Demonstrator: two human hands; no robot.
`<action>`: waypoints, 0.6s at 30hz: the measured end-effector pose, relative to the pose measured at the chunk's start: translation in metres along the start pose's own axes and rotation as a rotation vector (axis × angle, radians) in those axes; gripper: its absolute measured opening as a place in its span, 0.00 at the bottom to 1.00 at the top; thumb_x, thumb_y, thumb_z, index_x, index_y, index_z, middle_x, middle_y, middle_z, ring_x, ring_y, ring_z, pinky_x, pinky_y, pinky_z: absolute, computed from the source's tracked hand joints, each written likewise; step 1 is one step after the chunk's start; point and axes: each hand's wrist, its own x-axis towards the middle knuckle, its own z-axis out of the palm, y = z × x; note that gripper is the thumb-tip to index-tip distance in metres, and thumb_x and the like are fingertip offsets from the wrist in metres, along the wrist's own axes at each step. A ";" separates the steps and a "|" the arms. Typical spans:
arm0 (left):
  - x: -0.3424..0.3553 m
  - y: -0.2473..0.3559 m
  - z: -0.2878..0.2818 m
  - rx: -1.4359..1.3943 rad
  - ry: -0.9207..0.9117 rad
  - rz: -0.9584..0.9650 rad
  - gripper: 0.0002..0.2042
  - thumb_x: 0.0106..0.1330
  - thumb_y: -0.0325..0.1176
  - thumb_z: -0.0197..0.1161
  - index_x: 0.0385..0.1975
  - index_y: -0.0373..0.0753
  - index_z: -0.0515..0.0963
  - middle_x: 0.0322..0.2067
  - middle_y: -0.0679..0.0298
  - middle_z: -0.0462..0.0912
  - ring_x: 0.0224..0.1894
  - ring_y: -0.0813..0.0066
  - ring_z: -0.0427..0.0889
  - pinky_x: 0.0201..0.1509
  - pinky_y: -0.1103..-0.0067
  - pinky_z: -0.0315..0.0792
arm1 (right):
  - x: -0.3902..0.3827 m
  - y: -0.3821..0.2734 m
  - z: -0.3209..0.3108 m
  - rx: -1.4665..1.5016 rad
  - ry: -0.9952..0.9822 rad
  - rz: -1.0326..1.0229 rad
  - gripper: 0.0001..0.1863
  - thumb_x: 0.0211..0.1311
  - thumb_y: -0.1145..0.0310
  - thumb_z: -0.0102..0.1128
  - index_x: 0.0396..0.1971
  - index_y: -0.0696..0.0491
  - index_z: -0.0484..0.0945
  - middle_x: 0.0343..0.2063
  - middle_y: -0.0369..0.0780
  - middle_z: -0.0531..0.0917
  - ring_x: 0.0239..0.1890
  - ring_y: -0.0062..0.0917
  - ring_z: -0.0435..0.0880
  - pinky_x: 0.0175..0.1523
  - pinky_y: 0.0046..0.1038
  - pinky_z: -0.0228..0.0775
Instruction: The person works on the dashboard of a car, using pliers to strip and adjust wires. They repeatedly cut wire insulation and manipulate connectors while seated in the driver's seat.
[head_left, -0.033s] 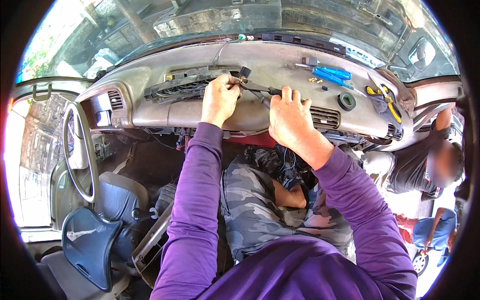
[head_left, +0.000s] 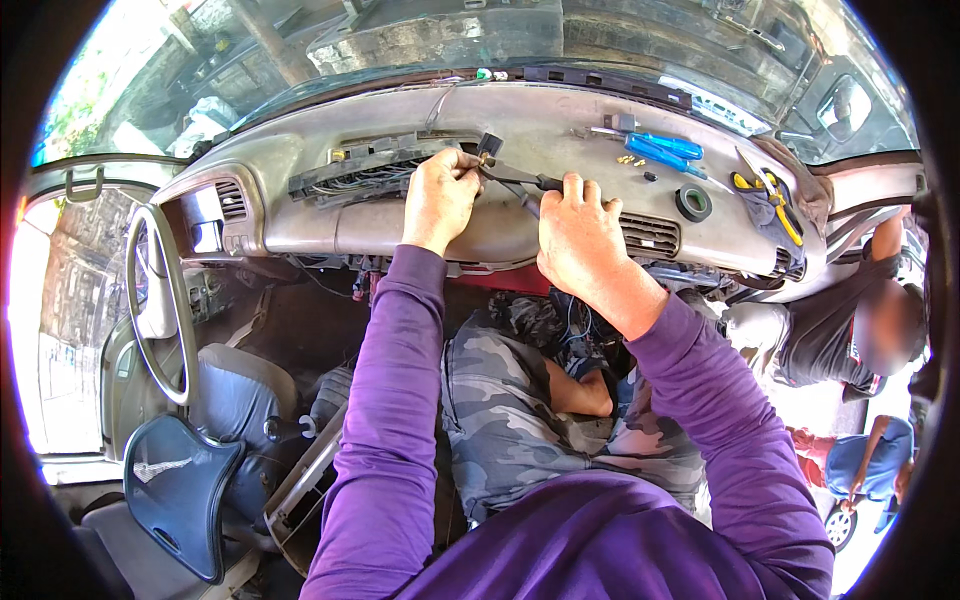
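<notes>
Two-handed hold on a black connector block at the dashboard's middle

Through the head camera I see my left hand (head_left: 441,203) closed in a thumb-and-finger pinch at a small black connector block (head_left: 489,143), which it holds over the dashboard (head_left: 560,130), between the windscreen edge and the near edge. My right hand (head_left: 585,232) is wrapped around dark-handled pliers (head_left: 548,182), their nose pointing at the left fingertips. A brass-coloured bit shows there; it is too small for me to tell whether the pliers bite it.

Against the picture just before, I find no change: hands, block and pliers match, so I read the hold as steady.

Just left of the left hand, a fuse-box housing with wires (head_left: 360,172) lies along the dashboard. To the right, toward the windscreen edge, are blue-handled screwdrivers (head_left: 660,152) and loose brass terminals (head_left: 632,160). A roll of black tape (head_left: 704,206) sits nearer the near edge, above the air vent (head_left: 650,236). At the dashboard's right end rest yellow-and-black pliers (head_left: 790,225).
</notes>
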 end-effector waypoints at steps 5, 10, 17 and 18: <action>0.006 -0.005 0.002 -0.015 0.079 0.041 0.07 0.67 0.26 0.64 0.39 0.30 0.85 0.28 0.58 0.89 0.30 0.74 0.86 0.39 0.76 0.78 | 0.005 -0.005 -0.001 0.012 -0.007 0.017 0.20 0.50 0.64 0.72 0.42 0.59 0.83 0.50 0.48 0.77 0.53 0.44 0.79 0.51 0.56 0.73; 0.007 -0.005 0.003 0.010 0.077 0.048 0.08 0.66 0.26 0.64 0.40 0.30 0.85 0.28 0.57 0.89 0.30 0.73 0.87 0.40 0.76 0.78 | 0.008 -0.004 -0.009 0.042 -0.077 0.029 0.19 0.52 0.65 0.71 0.42 0.59 0.82 0.48 0.47 0.77 0.52 0.43 0.80 0.49 0.56 0.73; 0.008 -0.007 0.003 0.021 0.073 0.070 0.08 0.67 0.27 0.64 0.40 0.30 0.85 0.28 0.57 0.89 0.30 0.72 0.87 0.40 0.76 0.78 | 0.010 -0.001 0.001 0.030 -0.016 0.015 0.14 0.58 0.67 0.66 0.42 0.58 0.81 0.46 0.46 0.77 0.50 0.42 0.80 0.48 0.55 0.74; 0.008 -0.007 0.003 0.013 0.071 0.070 0.08 0.67 0.27 0.64 0.40 0.30 0.85 0.28 0.57 0.89 0.31 0.72 0.87 0.41 0.76 0.78 | 0.011 0.001 0.003 0.029 -0.008 0.008 0.14 0.58 0.68 0.65 0.42 0.58 0.81 0.47 0.47 0.77 0.51 0.42 0.80 0.49 0.55 0.74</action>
